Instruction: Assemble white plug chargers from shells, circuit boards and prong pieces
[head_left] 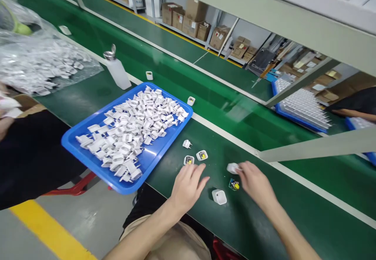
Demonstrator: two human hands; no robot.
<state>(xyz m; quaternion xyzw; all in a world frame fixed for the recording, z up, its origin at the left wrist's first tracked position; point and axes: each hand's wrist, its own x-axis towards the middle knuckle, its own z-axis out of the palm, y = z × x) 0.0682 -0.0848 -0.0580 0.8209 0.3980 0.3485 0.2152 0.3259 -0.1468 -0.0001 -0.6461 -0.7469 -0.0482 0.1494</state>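
Observation:
My left hand (pixel 186 187) reaches over the green worktop with its fingers stretched out and the thumb apart. Its fingertips overlap the near edge of a white charger housing (pixel 188 159) with a yellow part inside; whether they touch it I cannot tell. Beside that lies a similar open housing (pixel 202 155), and a white plug piece (pixel 187 144) with pins sits just behind. My right hand (pixel 255 181) has its fingertips closed on the side of a white charger housing (pixel 232 168). Close below it rest a small circuit board (pixel 234 184) with a yellow component and another white housing (pixel 219 197).
A blue tray (pixel 155 154) heaped with white plug pieces stands to the left. Behind it are a pump bottle (pixel 117 70) and a plastic bag (pixel 44 62) of white parts. Housings sit along the green conveyor (pixel 235 111). A metal post (pixel 317 144) juts in at right; people sit both sides.

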